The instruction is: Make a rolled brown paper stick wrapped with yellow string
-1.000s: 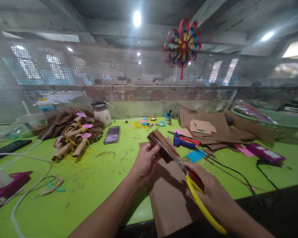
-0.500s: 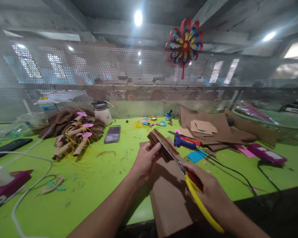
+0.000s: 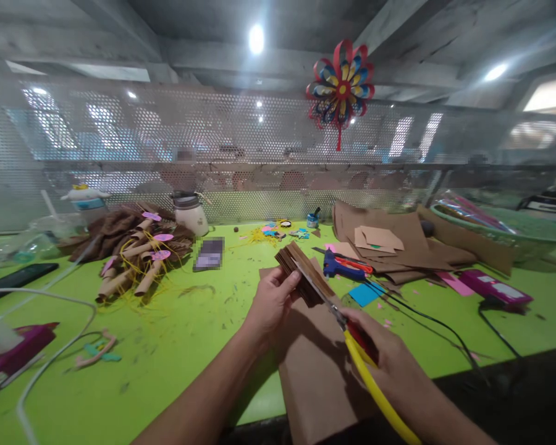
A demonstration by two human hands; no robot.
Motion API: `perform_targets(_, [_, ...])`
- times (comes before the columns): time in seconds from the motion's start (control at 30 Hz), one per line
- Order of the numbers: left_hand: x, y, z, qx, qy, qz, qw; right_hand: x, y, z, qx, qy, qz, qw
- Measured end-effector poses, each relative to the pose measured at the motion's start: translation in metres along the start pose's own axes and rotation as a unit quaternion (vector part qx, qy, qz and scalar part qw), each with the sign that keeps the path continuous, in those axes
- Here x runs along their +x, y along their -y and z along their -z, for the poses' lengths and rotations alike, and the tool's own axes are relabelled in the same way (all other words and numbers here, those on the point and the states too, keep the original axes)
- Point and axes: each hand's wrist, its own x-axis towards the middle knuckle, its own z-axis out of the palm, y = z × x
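Observation:
My left hand (image 3: 273, 303) is closed around a thick stack of brown paper pieces (image 3: 301, 272), with the thumb on top. My right hand (image 3: 384, 352) grips scissors with yellow and red handles (image 3: 361, 364). The scissors' blades lie along the stack, close to my left thumb. Beneath both hands a large brown paper sheet (image 3: 310, 377) reaches over the table's front edge.
Paper rolls with yellow strings (image 3: 143, 266) lie left on the green table (image 3: 180, 352), near a phone (image 3: 209, 253) and a jar (image 3: 189, 213). A blue glue gun (image 3: 345, 266), brown sheets (image 3: 398, 232) and a green basket (image 3: 514, 228) are at right.
The view has shifted slightly. The scissors' blades look a little closer together on the stack, while both hands stay in nearly the same place.

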Motion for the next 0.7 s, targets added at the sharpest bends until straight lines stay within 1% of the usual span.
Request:
perform_targets(0.23, [-0.0018,-0.0016,-0.0012,0.005,0.010,0.003,1.000,-0.0011,0.0008,-0.0008,-0.020,-0.009,0.000,1.000])
perform_targets(0.43, [-0.0005,-0.0017,0.0000,0.015,0.018,0.000,1.000,-0.0014,0.0005,0.0007,-0.018,-0.010,-0.020,1.000])
perform_targets(0.7, [-0.0019,-0.0008,-0.0020,0.014,0.007,0.010,1.000,-0.0037,-0.0057,-0.0030,-0.014,-0.031,-0.008,0.999])
